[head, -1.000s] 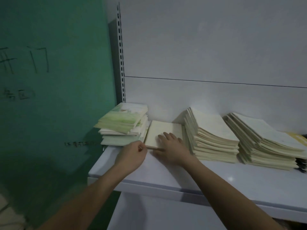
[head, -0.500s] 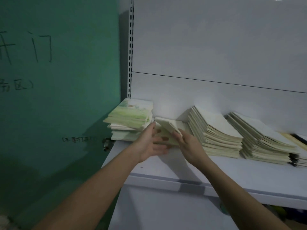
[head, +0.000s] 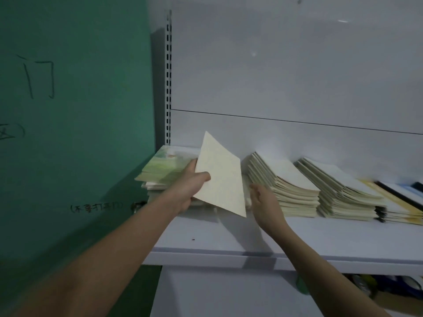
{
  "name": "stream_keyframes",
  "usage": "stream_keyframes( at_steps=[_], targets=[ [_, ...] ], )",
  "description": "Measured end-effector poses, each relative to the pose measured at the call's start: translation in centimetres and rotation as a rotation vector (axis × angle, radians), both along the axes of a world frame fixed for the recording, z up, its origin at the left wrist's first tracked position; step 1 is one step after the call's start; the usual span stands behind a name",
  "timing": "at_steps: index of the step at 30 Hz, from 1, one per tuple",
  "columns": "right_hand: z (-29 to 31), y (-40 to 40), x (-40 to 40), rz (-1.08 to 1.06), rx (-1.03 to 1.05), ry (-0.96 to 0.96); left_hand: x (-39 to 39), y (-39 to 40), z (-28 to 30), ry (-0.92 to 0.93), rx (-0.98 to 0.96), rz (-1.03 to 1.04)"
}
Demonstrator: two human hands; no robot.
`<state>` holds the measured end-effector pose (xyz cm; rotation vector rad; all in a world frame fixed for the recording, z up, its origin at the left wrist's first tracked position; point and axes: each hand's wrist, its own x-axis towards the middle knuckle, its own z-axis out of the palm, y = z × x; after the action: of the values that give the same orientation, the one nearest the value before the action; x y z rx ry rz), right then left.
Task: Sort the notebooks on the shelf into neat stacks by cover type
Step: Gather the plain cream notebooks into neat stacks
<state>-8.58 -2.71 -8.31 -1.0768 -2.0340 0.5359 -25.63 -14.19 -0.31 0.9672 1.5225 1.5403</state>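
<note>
Currently left grip [head: 191,186] pinching cream notebook [head: 219,177] tilted up, long axis upper-left to lower-right, cream stack [head: 283,179] just right of it, right grip [head: 263,197] open between, nearer stack.

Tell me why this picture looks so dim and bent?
Head view: dim room light throughout; the wide lens bows the shelf edge; the left hand holding the cream notebook stays fairly sharp, while things at the right edge look soft.
</note>
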Motion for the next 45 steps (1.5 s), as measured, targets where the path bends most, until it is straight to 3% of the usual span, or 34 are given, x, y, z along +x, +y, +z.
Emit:
stream_keyframes(
  at_steps=[9, 16, 18, 21, 24, 27, 30, 36, 38, 40, 43, 45],
  targets=[
    [-0.6, 2.3, -5.0, 0.198, 0.092, -0.656, -5.2, -3.4, 1.7, -0.100, 0.130, 0.137],
    [-1.0, 3.1, -4.8, 0.257, 0.162, -0.793, -5.9, -5.1, 0.8, -0.154, 0.147, 0.133],
    [-0.3, 2.8, -3.6, 0.345, 0.078, -0.707, -6.0, -5.2, 0.5, -0.147, 0.132, 0.127],
    [1.1, 1.7, -2.6, 0.431, -0.175, -0.168, -5.8, -4.8, 0.1, -0.148, 0.089, 0.116],
    [3.3, 0.5, -2.8, 0.232, -0.202, 0.195, -4.7, -3.8, 0.2, -0.178, 0.050, 0.104],
    [5.0, -1.1, -3.0, 0.115, -0.122, 0.389, -3.1, -2.5, 0.1, -0.166, 0.028, 0.102],
    [5.3, -3.9, -3.6, 0.118, 0.002, 0.389, -1.6, -1.2, -0.1, -0.175, 0.031, 0.086],
    [2.7, -5.6, -4.3, 0.355, 0.373, -0.065, 0.0, -0.3, 0.8, -0.319, 0.052, 0.041],
    [2.9, -5.4, -4.1, 0.486, 0.298, -0.107, -0.3, -0.5, 0.7, -0.313, 0.080, 0.069],
    [3.2, -4.4, -3.9, 0.575, 0.114, -0.008, -0.9, -0.7, 0.4, -0.296, 0.098, 0.119],
    [2.7, -1.8, -3.8, 0.309, 0.054, 0.214, -1.6, -1.5, 0.7, -0.302, 0.137, 0.154],
    [1.5, 0.0, -3.8, 0.093, 0.113, 0.108, -2.0, -2.0, 1.1, -0.294, 0.156, 0.169]
  ],
)
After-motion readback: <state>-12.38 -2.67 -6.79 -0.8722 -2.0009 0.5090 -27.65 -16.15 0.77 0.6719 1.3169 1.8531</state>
